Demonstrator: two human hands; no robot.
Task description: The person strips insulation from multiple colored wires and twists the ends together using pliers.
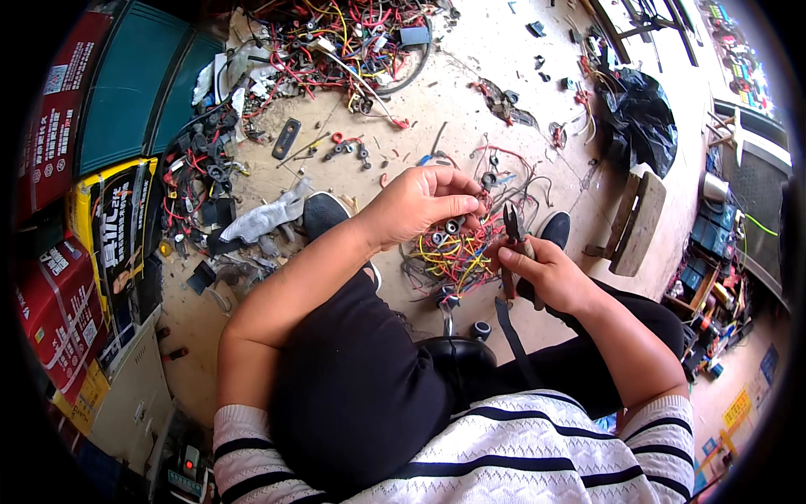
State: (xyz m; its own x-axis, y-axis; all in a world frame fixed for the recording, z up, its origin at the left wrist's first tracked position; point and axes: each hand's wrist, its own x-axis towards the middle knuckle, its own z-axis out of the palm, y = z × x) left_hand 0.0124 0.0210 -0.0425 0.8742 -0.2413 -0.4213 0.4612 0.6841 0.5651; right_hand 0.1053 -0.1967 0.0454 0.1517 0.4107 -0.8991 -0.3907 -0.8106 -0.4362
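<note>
One hand, the right hand (550,273), grips pliers (511,223); the left hand (424,202) curls, perhaps holding a round connector (454,225). Trimming seems underway, calling next for aligned jaws.

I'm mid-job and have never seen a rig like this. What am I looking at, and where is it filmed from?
There is no machine here, just a person's two bare hands. The single picture comes from a wide fisheye camera worn on the head, looking down, so straight edges bend and picture left is the person's left. The right hand holds pliers. The left hand has its fingers bent near a small round dark part; what it grips, if anything, is unclear. Below, on the floor, is a heap of coloured wires. Farther off are a bigger wire tangle, a pale glove and a black plastic bag.
</note>
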